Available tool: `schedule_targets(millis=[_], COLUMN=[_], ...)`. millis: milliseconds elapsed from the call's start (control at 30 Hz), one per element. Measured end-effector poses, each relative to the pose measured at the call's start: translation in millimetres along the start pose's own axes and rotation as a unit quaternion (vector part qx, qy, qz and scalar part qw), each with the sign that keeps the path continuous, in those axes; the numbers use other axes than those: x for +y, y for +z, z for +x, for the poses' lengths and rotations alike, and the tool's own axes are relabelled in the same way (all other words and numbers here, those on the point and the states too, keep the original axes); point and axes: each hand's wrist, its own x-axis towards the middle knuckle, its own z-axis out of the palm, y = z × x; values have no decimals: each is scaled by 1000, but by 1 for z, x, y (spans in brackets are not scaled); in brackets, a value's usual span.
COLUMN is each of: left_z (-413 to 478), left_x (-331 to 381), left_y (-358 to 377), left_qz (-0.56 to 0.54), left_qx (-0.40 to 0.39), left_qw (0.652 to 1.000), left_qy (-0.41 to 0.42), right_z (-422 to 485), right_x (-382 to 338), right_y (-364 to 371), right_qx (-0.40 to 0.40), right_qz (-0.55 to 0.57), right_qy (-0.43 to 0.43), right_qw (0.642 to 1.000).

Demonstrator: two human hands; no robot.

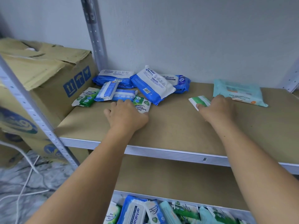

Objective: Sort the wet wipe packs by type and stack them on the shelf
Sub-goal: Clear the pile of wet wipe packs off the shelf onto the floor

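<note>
Left hand [125, 114] grips a green pine wipes pack [142, 105] beside the blue pile. Right hand [217, 107] clasps another green pack [199, 101] on the shelf board [169, 126].

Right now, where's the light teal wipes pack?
The light teal pack lies flat at the shelf's right rear, just beyond the right hand.

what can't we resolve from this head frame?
- Head view: left hand covers part of the green pack; grip unclear.
- Right hand hides part of the green-white pack; label unreadable.
- Teal pack: print blurred.
- Packs in the bottom bin: cut off by the edge.
</note>
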Motion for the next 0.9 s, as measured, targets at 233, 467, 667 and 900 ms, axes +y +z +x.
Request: schedule_targets(millis=[233,467,667,900], left_z=[-26,-59,-106,-180], left_x=[-17,-33,-54,-77], left_y=[-11,-36,-52,-52], left_qz=[-24,-86,-150,-149], left_qx=[14,81,74,-20], left_qw=[1000,993,985,984], left_qy=[3,17,40,98], right_z=[-27,-93,-166,-240], right_x=[-10,-30,-36,-18], right_y=[-20,-53,-87,-86], right_qx=[-93,-72,-52,-110], right_qz=[-61,-50,6,-1], right_qy=[-22,-111,-213,-236], right_qw=[993,990,976,965])
